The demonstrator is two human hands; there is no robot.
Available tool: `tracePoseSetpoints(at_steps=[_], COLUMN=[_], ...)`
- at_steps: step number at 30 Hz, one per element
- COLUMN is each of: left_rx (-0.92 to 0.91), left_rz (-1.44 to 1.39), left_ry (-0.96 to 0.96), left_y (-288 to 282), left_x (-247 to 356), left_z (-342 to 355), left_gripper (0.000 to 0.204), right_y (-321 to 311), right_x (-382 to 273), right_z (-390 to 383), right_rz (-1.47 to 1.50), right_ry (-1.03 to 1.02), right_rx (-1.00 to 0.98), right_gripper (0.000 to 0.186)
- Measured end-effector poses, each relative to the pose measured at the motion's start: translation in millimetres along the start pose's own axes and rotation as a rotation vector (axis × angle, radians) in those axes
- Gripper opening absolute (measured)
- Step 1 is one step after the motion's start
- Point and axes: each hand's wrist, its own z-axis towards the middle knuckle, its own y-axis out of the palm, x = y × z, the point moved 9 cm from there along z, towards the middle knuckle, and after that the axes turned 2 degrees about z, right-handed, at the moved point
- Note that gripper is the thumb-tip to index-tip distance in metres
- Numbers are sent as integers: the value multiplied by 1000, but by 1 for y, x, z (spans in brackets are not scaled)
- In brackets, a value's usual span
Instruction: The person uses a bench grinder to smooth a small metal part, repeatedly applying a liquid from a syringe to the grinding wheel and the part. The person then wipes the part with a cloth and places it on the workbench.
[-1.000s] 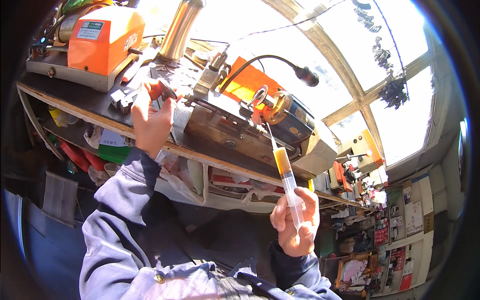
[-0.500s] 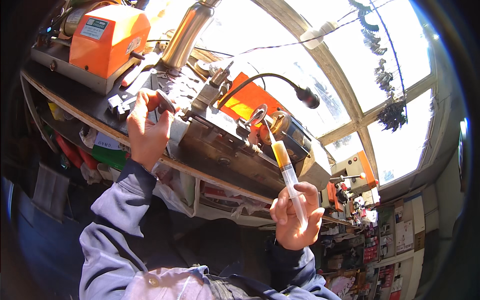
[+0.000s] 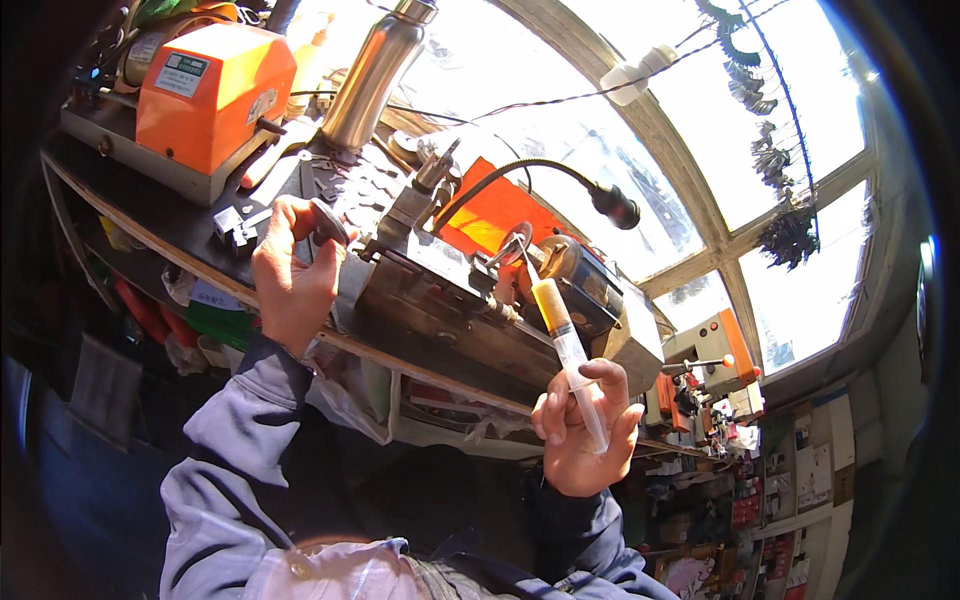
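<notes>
My right hand (image 3: 588,440) holds a plastic syringe (image 3: 551,306) with amber liquid at its far end, tilted up and away from me. Its thin tip reaches close to a thin disc (image 3: 515,245) on a key-cutting machine (image 3: 430,305); whether they touch I cannot tell. At the machine's left end, my left hand (image 3: 295,285) is closed around a dark round knob (image 3: 328,222), thumb and fingers on its rim. Beside the disc lies a motor with a brass-coloured end (image 3: 562,258).
An orange machine (image 3: 215,100) stands at the bench's far left, with a steel bottle (image 3: 375,80) beside it. Loose key blanks (image 3: 365,185) lie behind my left hand. A gooseneck lamp (image 3: 612,205) arches over the key-cutting machine. Strings of keys (image 3: 788,235) hang by the window.
The syringe and my right hand have shifted slightly left, bringing the tip nearer the disc's edge. My left hand stays at the knob.
</notes>
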Motion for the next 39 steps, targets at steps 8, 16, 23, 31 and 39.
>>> tracePoseSetpoints(at_steps=[8,16,23,31,39], left_rx=[-14,-8,3,61,60], left_rz=[43,107,169,109,114], left_ry=[16,52,62,49,65], left_y=[0,0,0,-1,-1], left_x=[-1,4,8,10,10], left_z=[1,1,2,2,2], left_gripper=[20,19,19,17,16], right_y=[-1,0,0,1,0], right_x=[2,5,7,8,10], right_z=[1,0,-1,-1,-1], right_rz=[39,173,226,273,302], right_ry=[-16,3,-2,-27,-27], right_rx=[6,27,39,36,65], right_gripper=[73,78,77,76,76])
